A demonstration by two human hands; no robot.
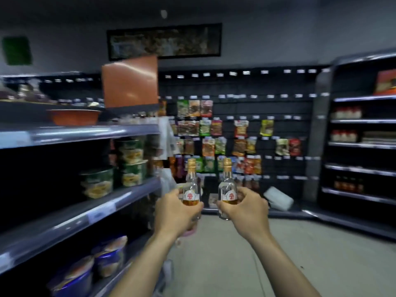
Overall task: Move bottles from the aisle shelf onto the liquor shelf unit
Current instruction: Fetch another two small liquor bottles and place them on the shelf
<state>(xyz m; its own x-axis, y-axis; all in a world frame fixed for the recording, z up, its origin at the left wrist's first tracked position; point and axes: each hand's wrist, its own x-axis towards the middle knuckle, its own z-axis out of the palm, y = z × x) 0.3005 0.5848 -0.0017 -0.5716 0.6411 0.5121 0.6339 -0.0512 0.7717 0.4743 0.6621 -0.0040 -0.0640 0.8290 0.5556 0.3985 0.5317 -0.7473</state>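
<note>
I hold two small clear glass bottles with gold caps and red-and-white labels upright in front of me. My left hand (174,213) grips the left bottle (191,183) round its lower body. My right hand (246,211) grips the right bottle (226,183) the same way. The two bottles stand side by side, a short gap apart, over the aisle floor. The aisle shelf (85,215) runs along my left. A dark shelf unit (360,170) with rows of bottles stands at the right.
Instant noodle cups (130,161) fill the left shelves, with an orange bowl (74,116) higher up. Snack packets (205,133) hang on the back pegboard wall. A white container (278,198) lies at the wall's foot. Grey floor (235,254) stretches ahead.
</note>
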